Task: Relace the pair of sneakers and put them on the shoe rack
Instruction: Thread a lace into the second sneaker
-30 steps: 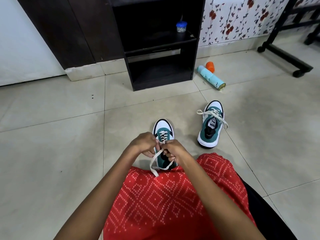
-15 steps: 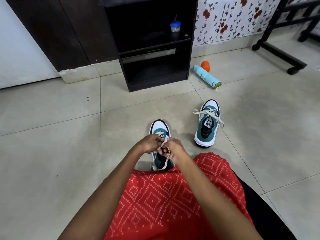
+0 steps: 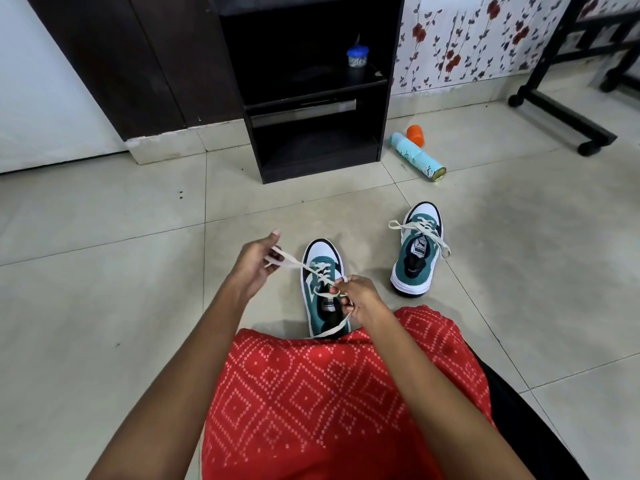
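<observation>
A teal and white sneaker (image 3: 320,268) stands on the floor right in front of my knees, toe pointing away. My left hand (image 3: 254,263) pinches one end of its cream lace (image 3: 289,259) and holds it out to the left of the shoe. My right hand (image 3: 356,296) grips the other lace end over the tongue, and that end trails back toward my lap. The second sneaker (image 3: 419,251) sits to the right, laced, with its loose ends spread out. A dark shoe rack (image 3: 311,98) stands against the wall ahead.
A teal spray can (image 3: 417,157) lies on the tiles beside an orange cap (image 3: 415,135), right of the rack. A small blue-lidded jar (image 3: 357,57) sits on the rack's upper shelf. A black wheeled stand (image 3: 568,116) is at far right. My red patterned garment covers my lap.
My hands were together over the near sneaker; now my left hand has pulled its lace end out to the left and up, while my right hand stays at the tongue.
</observation>
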